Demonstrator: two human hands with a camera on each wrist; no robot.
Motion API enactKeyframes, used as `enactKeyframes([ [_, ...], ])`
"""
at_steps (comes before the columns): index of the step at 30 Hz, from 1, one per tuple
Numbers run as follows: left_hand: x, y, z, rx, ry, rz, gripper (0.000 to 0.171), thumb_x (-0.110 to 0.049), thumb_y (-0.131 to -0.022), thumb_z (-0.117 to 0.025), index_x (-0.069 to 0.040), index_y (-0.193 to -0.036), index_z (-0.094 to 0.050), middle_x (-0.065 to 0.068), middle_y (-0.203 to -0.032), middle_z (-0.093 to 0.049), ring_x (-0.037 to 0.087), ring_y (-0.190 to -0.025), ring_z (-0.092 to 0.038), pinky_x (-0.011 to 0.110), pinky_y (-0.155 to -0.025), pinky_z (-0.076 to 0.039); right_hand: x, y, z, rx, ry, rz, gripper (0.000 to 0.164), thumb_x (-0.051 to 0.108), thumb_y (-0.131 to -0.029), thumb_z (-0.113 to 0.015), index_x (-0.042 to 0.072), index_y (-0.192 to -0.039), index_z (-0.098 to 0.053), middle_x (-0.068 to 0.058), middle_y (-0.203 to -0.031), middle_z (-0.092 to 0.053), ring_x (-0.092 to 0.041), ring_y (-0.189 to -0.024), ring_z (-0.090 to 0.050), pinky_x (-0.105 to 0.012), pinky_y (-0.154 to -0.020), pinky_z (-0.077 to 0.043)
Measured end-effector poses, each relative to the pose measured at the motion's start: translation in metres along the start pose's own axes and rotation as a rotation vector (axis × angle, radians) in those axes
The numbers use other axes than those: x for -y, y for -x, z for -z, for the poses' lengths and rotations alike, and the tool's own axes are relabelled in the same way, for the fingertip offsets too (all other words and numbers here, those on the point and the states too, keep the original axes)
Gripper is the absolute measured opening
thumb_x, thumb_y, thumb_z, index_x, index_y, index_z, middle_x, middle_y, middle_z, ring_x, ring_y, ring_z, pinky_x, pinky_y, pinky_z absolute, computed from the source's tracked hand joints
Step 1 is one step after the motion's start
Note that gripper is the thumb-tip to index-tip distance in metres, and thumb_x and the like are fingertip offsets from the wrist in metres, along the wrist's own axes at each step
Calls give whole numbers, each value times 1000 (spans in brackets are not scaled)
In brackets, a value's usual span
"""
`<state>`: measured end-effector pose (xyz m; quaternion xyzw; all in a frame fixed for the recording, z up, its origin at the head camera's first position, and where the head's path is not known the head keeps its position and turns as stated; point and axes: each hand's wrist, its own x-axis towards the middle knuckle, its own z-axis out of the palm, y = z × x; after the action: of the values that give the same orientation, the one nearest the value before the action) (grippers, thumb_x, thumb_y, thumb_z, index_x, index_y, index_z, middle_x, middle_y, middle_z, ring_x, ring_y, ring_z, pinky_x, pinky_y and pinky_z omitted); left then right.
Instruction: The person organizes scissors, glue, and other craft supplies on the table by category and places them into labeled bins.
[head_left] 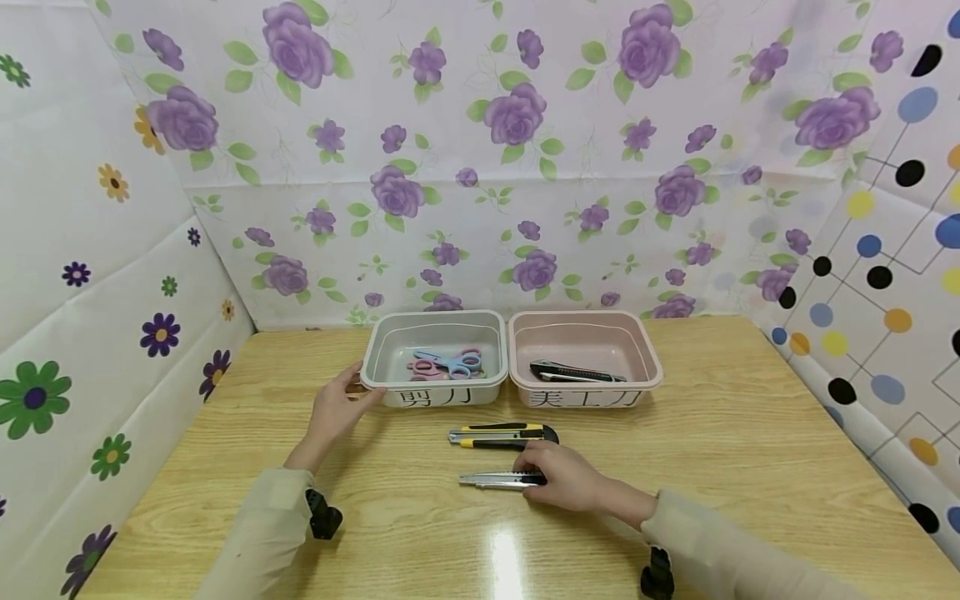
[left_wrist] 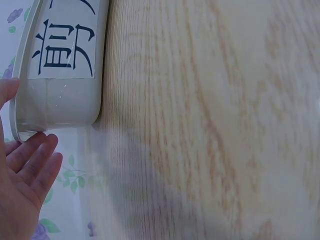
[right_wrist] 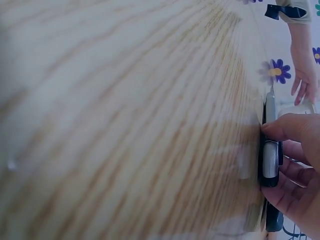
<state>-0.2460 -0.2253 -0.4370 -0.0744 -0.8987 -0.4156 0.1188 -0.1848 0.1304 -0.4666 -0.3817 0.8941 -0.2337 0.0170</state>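
My left hand (head_left: 337, 410) holds the near left corner of a grey plastic bin (left_wrist: 60, 105), thumb at the rim and fingers under its end. Pink and blue scissors (head_left: 450, 364) lie inside that bin. My right hand (head_left: 564, 477) pinches the black end of a silver utility knife (head_left: 487, 480) between thumb and fingers, at the tabletop; its tip points left. Just behind it lies a yellow and black utility knife (head_left: 495, 435), its right end close to my right fingers. In the right wrist view, the gripped knife (right_wrist: 270, 160) stands out between thumb and fingers.
A pink bin (head_left: 648, 358) with black utility knives (head_left: 573, 372) in it stands right beside the grey one. Both carry labels in Chinese characters on the front. The wooden table (head_left: 405, 533) is bounded by flowered cloth (head_left: 480, 233) behind and patterned cloth at both sides.
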Motion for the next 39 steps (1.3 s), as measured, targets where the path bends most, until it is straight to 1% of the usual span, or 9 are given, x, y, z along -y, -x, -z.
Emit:
enactKeyframes([
  [6,1,0,0,-1,4,12,62,-27,-82,-68,-1,-133,-44,21,-110,-61,34,-96,-60,46,-78,-49,0,0,2,-21,67,36,24,21,-75,-71,13,-97,-66,7,-91,-59,-7,-82,-53,-24,-70,-46],
  [8,0,-1,0,1,8,11,62,-26,-82,-68,-1,-133,-43,21,-110,-61,35,-97,-60,46,-77,-49,1,1,4,-21,71,41,25,21,-76,-71,11,-98,-66,5,-93,-60,-8,-84,-55,-26,-71,-47],
  [13,0,-1,0,8,24,10,61,-25,-82,-68,-2,-133,-43,20,-111,-61,35,-97,-60,44,-75,-51,3,0,11,-4,62,20,25,20,-78,-69,10,-101,-66,4,-97,-60,-8,-86,-55,-27,-75,-48],
  [16,-1,0,0,9,28,10,62,-26,-82,-68,-2,-133,-44,20,-111,-61,35,-97,-60,44,-75,-51,3,0,15,-17,68,28,27,20,-78,-69,9,-103,-66,3,-97,-60,-9,-87,-56,-28,-76,-48],
  [21,-1,0,0,7,30,5,61,-26,-82,-68,-1,-133,-44,21,-110,-61,34,-96,-61,46,-78,-49,1,-1,22,-45,70,56,26,18,-77,-69,8,-102,-66,2,-95,-61,-11,-85,-57,-28,-73,-48],
  [27,-1,0,1,4,44,16,61,-26,-81,-69,-1,-132,-45,21,-109,-62,32,-94,-61,44,-76,-50,-2,-2,33,-45,50,58,24,15,-78,-68,7,-101,-65,2,-92,-60,-9,-82,-57,-27,-72,-48],
  [31,-1,0,0,1,30,15,61,-26,-82,-69,-1,-132,-44,20,-109,-62,31,-94,-61,44,-77,-49,-2,-1,42,-50,40,44,24,14,-79,-68,7,-102,-65,2,-92,-60,-9,-83,-56,-27,-73,-48],
  [34,0,0,-1,-1,24,15,61,-26,-82,-69,0,-132,-44,20,-109,-62,31,-94,-61,45,-78,-49,-3,-1,48,-57,45,31,25,16,-79,-68,9,-103,-66,3,-92,-59,-7,-81,-54,-26,-70,-47],
  [39,1,-1,-2,-1,18,21,62,-26,-82,-69,1,-132,-44,22,-109,-61,32,-94,-61,45,-78,-49,-6,0,56,-83,57,52,25,15,-79,-69,9,-103,-66,3,-93,-59,-7,-78,-52,-25,-68,-46],
])
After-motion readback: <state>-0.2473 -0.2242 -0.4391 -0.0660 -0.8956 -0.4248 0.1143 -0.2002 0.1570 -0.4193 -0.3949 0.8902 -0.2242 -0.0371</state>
